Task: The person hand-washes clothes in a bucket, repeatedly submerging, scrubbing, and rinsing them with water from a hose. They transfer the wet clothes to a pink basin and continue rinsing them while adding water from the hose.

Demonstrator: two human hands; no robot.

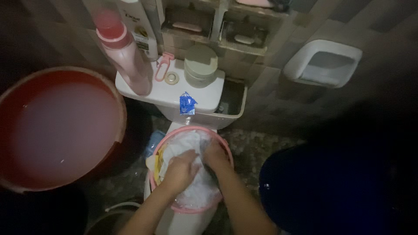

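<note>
1. White cloth point(191, 143) is lying bunched and wet inside a pink basin point(179, 208), which is sitting on top of a closed white toilet point(183, 224), low in the middle of the view.
2. Both hands are pressing down into the cloth: the left hand point(182, 169) is curling its fingers around a fold, and the right hand point(216, 155) is gripping the fabric just beside it, near the basin's right rim.
3. Yellow fabric point(156, 162) is spilling over the basin's left edge.
4. Behind the basin, the toilet tank point(174, 93) is carrying a pink bottle point(124, 52), a round beige jar point(200, 66), a pink clip point(162, 66) and a blue sachet point(187, 104) hanging over its front edge.
5. A large red tub point(114, 93) of cloudy water is crowding the left side, its rim standing near the basin with only a narrow dark gap between.
6. A dark blue bucket point(278, 174) is sitting close on the right, just beside the right forearm.
7. A white wall holder point(324, 48) is jutting out well apart, upper right.
</note>
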